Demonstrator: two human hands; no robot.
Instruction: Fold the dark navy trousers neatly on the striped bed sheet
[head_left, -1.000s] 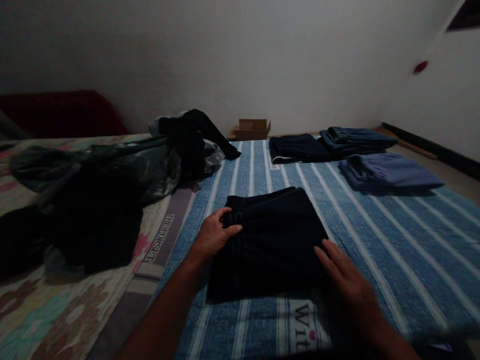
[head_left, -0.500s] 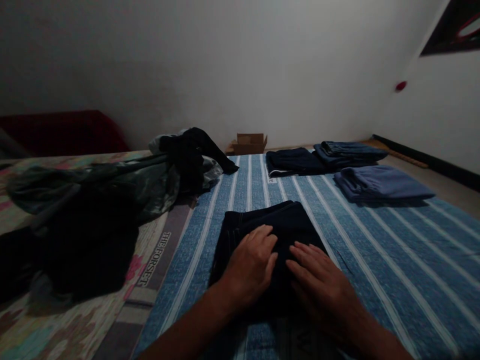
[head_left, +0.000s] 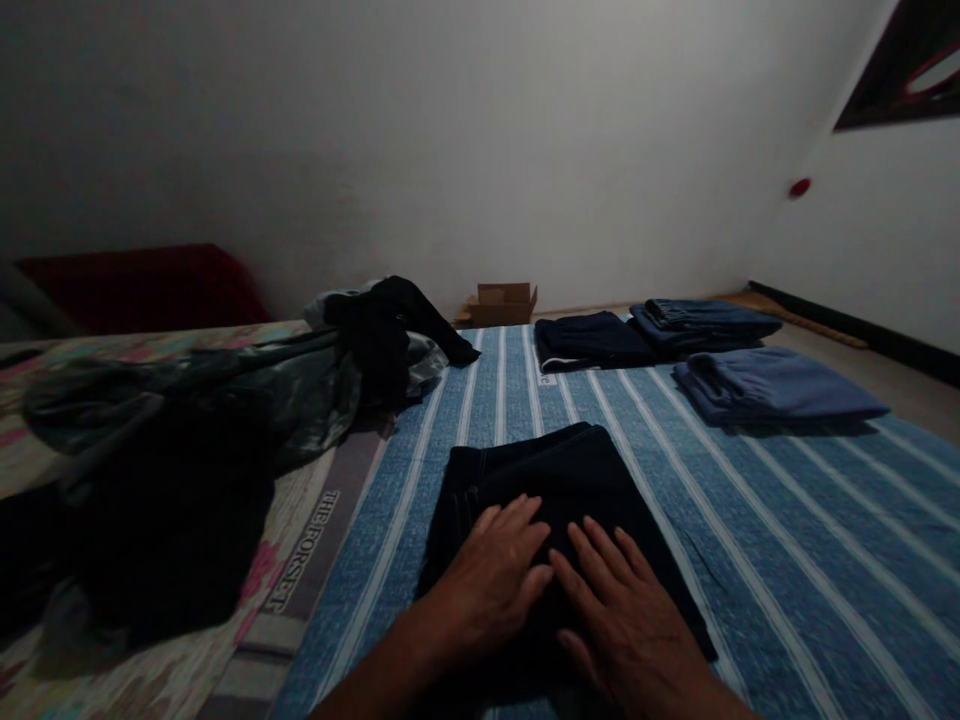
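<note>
A folded dark navy garment (head_left: 555,470) lies on a blue striped sheet (head_left: 787,530) in front of me. My left hand (head_left: 491,575) rests flat on its near half, fingers stretched out and slightly spread. My right hand (head_left: 622,620) lies flat beside it on the same garment, fingers extended, the fingertips of both hands almost touching. Neither hand holds anything.
Three folded garments sit at the far right: a dark one (head_left: 589,340), a denim one (head_left: 701,320) and a lighter blue one (head_left: 772,385). A heap of dark unfolded clothes (head_left: 217,420) covers the left. A small cardboard box (head_left: 502,303) stands by the wall.
My hands came in from the garment's sides to its top, then slid slightly nearer to me while lying flat. The view tilted up a little.
</note>
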